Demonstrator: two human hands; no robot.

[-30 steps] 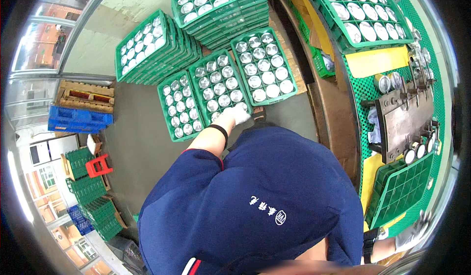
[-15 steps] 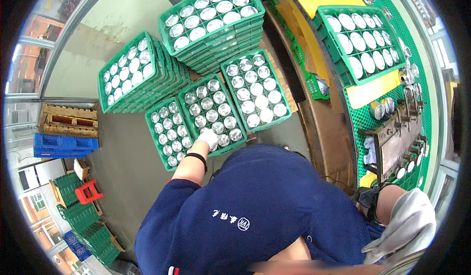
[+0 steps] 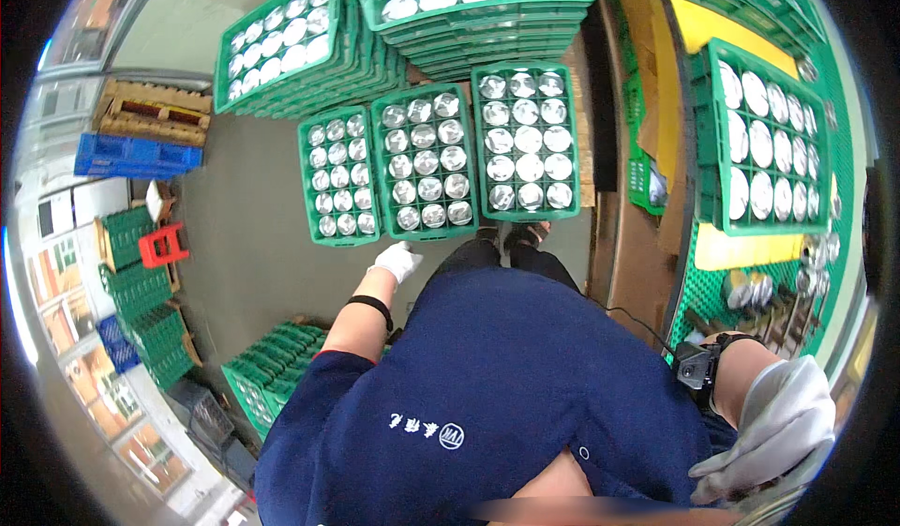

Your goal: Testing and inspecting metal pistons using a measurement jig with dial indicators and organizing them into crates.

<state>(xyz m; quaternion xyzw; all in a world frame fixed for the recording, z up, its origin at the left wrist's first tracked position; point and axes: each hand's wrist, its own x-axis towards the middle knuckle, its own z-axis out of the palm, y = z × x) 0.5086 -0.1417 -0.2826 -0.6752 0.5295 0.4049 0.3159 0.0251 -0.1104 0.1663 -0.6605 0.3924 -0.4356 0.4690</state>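
My left hand (image 3: 397, 261), in a white glove, hangs just past the near edge of the middle green crate (image 3: 431, 235). Its fingers look loosely bent and apart, with nothing visible in them. That crate lies on the floor between a left crate (image 3: 343, 242) and a right crate (image 3: 528, 215). All three hold rows of shiny round metal parts (image 3: 428, 162) in square compartments. My right hand (image 3: 773, 428), in a pale grey-white glove, is raised close at the lower right. Its fingers stretch out and hold nothing I can see.
Stacked green crates (image 3: 478, 34) stand at the back, another stack (image 3: 281, 43) left of them. At right, a crate (image 3: 764, 142) of shiny parts rests on a green-matted bench (image 3: 689, 292). More green crates (image 3: 267, 367), a red stool (image 3: 163, 245) and blue crates (image 3: 136, 156) are at left.
My left hand has come away from the middle crate's parts to just outside its near edge. The view has shifted, bringing a crate stack into sight at lower left. My right hand stays raised.
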